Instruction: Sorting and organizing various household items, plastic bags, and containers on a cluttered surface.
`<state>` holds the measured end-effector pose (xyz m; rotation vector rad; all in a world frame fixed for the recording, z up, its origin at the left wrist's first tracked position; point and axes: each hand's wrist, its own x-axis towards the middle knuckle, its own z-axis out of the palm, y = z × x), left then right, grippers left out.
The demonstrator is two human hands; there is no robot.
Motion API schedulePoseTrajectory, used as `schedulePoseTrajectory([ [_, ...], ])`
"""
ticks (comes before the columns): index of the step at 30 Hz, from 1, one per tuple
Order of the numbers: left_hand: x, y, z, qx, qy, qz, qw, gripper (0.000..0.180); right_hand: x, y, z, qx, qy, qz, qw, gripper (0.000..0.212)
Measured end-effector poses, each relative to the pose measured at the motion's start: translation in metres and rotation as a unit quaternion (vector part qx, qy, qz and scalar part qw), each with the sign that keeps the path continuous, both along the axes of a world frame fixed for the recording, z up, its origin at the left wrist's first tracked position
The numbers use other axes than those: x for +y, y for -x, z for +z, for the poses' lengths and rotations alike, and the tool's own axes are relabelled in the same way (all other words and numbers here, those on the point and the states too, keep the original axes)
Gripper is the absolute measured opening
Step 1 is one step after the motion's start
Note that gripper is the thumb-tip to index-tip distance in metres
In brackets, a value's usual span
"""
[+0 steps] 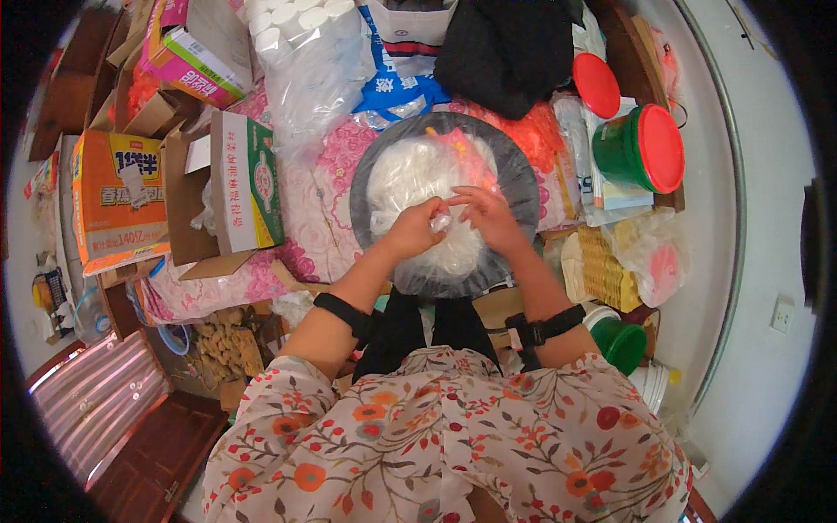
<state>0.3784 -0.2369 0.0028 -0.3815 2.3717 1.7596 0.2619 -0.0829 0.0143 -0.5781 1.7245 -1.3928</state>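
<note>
Your left hand (pixel 411 228) and right hand (pixel 488 216) are both pinched shut on a small clear piece (pixel 441 222) over the white heap (pixel 410 179) in the dark basin (pixel 514 174); seemingly mid-sorting, so next keep your grip steady.

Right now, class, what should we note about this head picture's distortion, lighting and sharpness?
Head view: the fisheye bends the wall edge toward the black rim; daylight is even, with soft shadows; glare washes out the white heap in the dark basin; the small clear piece between the left hand and right hand is slightly blurred.
</note>
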Motion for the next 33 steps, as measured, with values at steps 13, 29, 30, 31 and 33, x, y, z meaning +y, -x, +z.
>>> schedulePoseTrajectory([
  [13,-0.005,0.004,-0.001,0.153,0.377,-0.006,0.913,0.017,-0.025,-0.023,-0.001,0.067,-0.126,0.075,0.987,0.043],
  [29,-0.026,-0.008,0.006,0.111,0.172,-0.124,0.971,0.033,-0.027,-0.004,-0.015,-0.158,-0.165,0.203,0.952,0.022],
  [30,-0.027,-0.009,0.005,0.110,0.174,-0.123,0.971,0.033,-0.027,-0.005,-0.016,-0.158,-0.163,0.204,0.952,0.022],
  [31,-0.026,-0.010,0.004,0.116,0.125,-0.128,0.977,0.030,-0.027,-0.006,-0.017,-0.159,-0.175,0.210,0.949,0.021],
  [33,-0.024,-0.014,0.001,0.121,0.078,-0.130,0.981,0.027,-0.029,-0.010,-0.019,-0.159,-0.186,0.218,0.945,0.021],
])
